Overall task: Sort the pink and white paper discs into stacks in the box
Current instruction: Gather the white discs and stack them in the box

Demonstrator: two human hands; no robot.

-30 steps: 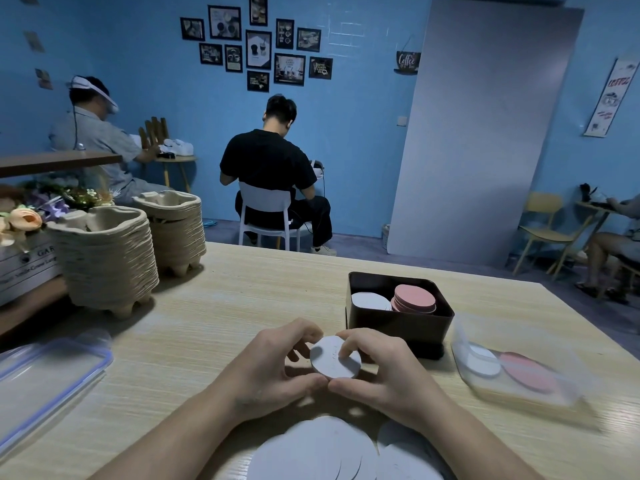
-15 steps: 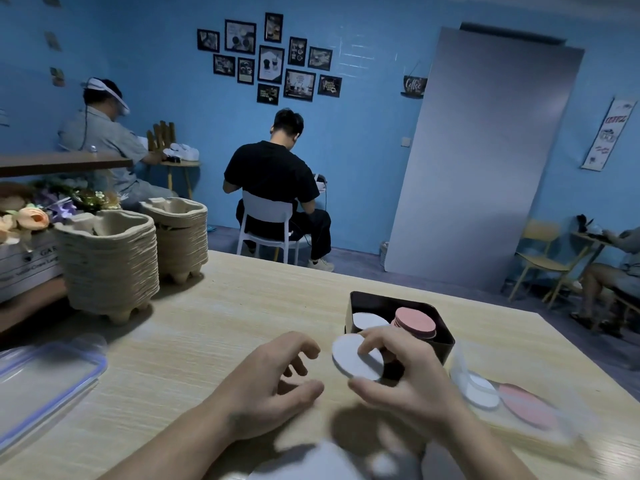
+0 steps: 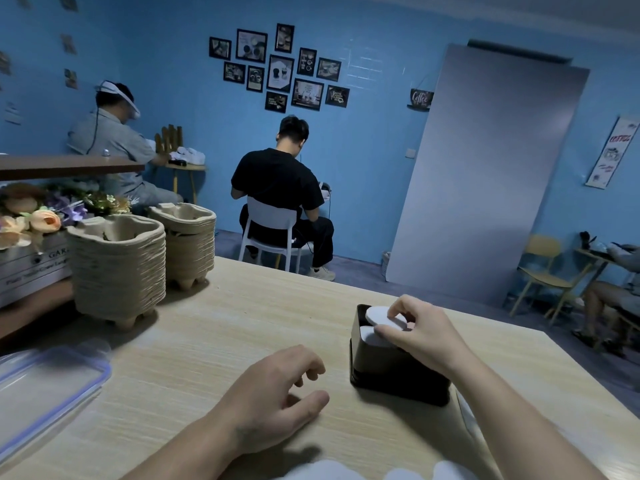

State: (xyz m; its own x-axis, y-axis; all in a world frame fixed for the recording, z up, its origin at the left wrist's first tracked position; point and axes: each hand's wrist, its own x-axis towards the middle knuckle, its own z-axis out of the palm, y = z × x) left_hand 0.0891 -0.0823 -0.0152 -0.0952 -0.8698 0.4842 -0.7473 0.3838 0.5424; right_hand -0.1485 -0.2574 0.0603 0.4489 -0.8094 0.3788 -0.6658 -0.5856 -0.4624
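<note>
Carried forward from mid-counter, the white disc (image 3: 382, 317) now hangs over the box (image 3: 398, 372), pinched in the grip of the right hand (image 3: 422, 330) just above the white stack (image 3: 375, 339); lower it flat and centred before releasing, with the left hand (image 3: 273, 403) idle, loosely curled and empty on the counter (image 3: 225, 334).

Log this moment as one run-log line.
step: placing disc | right hand: pinches white disc over box, above white stack | left hand: empty, idle
</note>
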